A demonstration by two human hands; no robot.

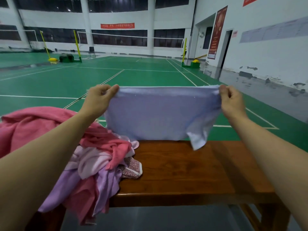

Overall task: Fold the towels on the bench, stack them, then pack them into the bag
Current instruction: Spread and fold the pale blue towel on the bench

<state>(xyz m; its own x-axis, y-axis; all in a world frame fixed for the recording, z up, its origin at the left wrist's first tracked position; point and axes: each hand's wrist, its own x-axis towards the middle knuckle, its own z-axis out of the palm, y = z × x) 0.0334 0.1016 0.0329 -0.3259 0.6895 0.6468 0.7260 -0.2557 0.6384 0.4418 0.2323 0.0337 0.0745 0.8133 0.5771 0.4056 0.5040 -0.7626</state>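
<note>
A green badminton court floor (141,75) with white lines stretches away beyond the hands. Far past the left hand stand two yellow net posts (77,45), a yellow base (53,59), a dark green bundle (66,57) and a black folding chair (91,52). A net (126,36) runs across the far court. Past the right hand stands another yellow post (184,51) on a green base (193,65). A red banner (117,26) hangs on the far white wall; a tall red poster (217,32) and a dark doorway (226,47) lie further right.
</note>
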